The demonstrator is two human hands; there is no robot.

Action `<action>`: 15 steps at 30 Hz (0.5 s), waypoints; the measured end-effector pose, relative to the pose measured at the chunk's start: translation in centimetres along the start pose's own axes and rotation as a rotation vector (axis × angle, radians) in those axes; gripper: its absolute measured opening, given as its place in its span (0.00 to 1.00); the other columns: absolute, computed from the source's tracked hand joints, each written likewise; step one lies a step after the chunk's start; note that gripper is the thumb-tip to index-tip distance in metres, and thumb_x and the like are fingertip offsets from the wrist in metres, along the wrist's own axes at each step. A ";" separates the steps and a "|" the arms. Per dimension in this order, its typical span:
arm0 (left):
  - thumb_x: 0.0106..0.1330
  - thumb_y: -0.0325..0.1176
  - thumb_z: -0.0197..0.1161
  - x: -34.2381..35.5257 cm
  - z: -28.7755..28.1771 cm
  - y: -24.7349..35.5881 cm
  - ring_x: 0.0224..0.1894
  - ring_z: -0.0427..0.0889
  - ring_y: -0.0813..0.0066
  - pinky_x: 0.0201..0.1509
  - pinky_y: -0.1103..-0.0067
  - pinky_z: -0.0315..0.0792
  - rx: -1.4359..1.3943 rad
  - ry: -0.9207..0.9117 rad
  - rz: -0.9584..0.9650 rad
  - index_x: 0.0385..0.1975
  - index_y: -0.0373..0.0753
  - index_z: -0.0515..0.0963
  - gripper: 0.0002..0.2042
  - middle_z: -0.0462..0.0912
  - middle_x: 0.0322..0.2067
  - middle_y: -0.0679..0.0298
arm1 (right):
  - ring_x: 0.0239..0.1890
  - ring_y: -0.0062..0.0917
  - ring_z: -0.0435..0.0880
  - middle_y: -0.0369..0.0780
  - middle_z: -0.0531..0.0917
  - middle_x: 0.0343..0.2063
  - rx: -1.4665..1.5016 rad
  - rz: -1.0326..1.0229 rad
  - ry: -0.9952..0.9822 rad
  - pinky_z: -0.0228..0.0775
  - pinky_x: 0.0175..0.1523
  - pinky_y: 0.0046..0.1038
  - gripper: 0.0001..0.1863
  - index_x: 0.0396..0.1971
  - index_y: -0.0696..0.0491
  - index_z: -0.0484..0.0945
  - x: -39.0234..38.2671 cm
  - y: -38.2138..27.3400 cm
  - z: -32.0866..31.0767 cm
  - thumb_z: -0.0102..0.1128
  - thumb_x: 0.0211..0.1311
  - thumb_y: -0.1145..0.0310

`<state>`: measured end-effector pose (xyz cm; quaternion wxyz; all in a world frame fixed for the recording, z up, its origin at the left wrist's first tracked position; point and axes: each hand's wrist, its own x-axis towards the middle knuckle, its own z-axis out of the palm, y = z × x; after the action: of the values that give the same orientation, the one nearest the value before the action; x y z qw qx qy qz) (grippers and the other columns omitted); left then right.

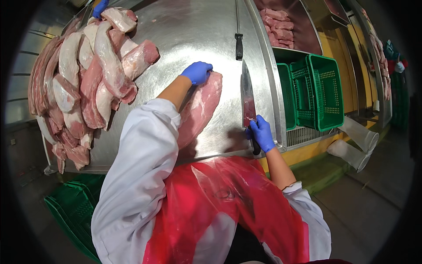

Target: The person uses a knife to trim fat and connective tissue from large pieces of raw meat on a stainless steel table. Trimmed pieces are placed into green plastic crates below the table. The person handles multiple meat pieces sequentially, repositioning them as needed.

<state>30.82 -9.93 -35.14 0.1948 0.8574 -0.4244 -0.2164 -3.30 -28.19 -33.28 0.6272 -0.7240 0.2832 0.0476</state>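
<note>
A long piece of raw pork (201, 110) lies on the steel table in front of me, its far end pointing away. My left hand (197, 73), in a blue glove, is closed on that far end, with the fingertips partly hidden. At the right, my gloved right hand (262, 134) grips the black handle of a large knife (248, 94). Its broad blade points away from me, apart from the meat, with reddish smears near the handle. Beyond the knife's tip lies a sharpening steel (238, 46) with a black handle.
A heap of pork pieces (83, 83) covers the table's left side; another person's blue-gloved hand (100, 8) touches its far end. Green crates (325, 92) stand beyond the table's raised right edge (274, 83), below a tray of cut meat (303, 26). More green crates (74, 207) are at lower left.
</note>
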 end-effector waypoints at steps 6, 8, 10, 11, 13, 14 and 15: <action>0.67 0.31 0.62 -2.0 0.1 0.4 0.43 0.85 0.47 0.51 0.63 0.77 -0.185 0.116 -0.111 0.41 0.37 0.83 0.08 0.86 0.39 0.48 | 0.18 0.23 0.80 0.44 0.82 0.25 0.232 0.041 -0.023 0.76 0.25 0.27 0.11 0.45 0.59 0.70 5.9 -2.8 5.4 0.55 0.75 0.66; 0.67 0.31 0.62 -2.4 0.3 -0.1 0.44 0.84 0.46 0.51 0.63 0.77 -0.160 0.153 -0.041 0.42 0.36 0.83 0.08 0.86 0.40 0.47 | 0.20 0.24 0.80 0.45 0.82 0.27 0.146 0.091 -0.067 0.78 0.27 0.28 0.19 0.60 0.57 0.65 7.8 -6.2 6.6 0.54 0.74 0.67; 0.67 0.31 0.62 -2.2 0.2 -0.3 0.45 0.84 0.46 0.52 0.62 0.77 -0.134 0.159 0.022 0.42 0.36 0.83 0.09 0.85 0.41 0.47 | 0.22 0.24 0.81 0.45 0.83 0.27 0.079 0.083 -0.090 0.78 0.27 0.28 0.31 0.73 0.52 0.56 9.3 -7.6 7.5 0.54 0.73 0.69; 0.67 0.30 0.62 -1.9 0.1 -0.2 0.45 0.84 0.46 0.52 0.62 0.77 -0.122 0.157 0.039 0.42 0.36 0.83 0.09 0.85 0.41 0.47 | 0.23 0.25 0.82 0.46 0.83 0.28 0.063 0.064 -0.118 0.79 0.28 0.29 0.35 0.76 0.49 0.51 10.2 -8.0 7.8 0.53 0.73 0.69; 0.67 0.30 0.61 -1.4 -0.2 0.0 0.45 0.84 0.45 0.52 0.62 0.77 -0.089 0.153 0.063 0.43 0.36 0.83 0.09 0.85 0.42 0.47 | 0.24 0.26 0.83 0.46 0.83 0.28 0.028 0.039 -0.181 0.79 0.29 0.30 0.42 0.80 0.44 0.43 11.1 -8.5 7.8 0.53 0.72 0.70; 0.67 0.30 0.61 -1.2 -0.2 0.2 0.45 0.84 0.45 0.53 0.62 0.77 -0.073 0.153 0.067 0.43 0.36 0.83 0.09 0.85 0.42 0.48 | 0.24 0.26 0.83 0.46 0.84 0.28 0.005 0.036 -0.218 0.80 0.29 0.30 0.44 0.81 0.43 0.40 11.3 -8.6 7.7 0.53 0.72 0.70; 0.67 0.30 0.61 -1.0 -0.2 0.3 0.45 0.84 0.45 0.53 0.62 0.77 -0.057 0.152 0.073 0.43 0.36 0.83 0.09 0.85 0.42 0.48 | 0.24 0.26 0.83 0.46 0.84 0.28 -0.017 0.033 -0.253 0.80 0.29 0.30 0.46 0.81 0.41 0.37 11.3 -8.6 7.6 0.53 0.71 0.71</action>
<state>30.15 -9.27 -34.60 0.2585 0.8494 -0.4331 -0.1554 12.34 -24.60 -32.06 0.6508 -0.7128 0.2131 0.1512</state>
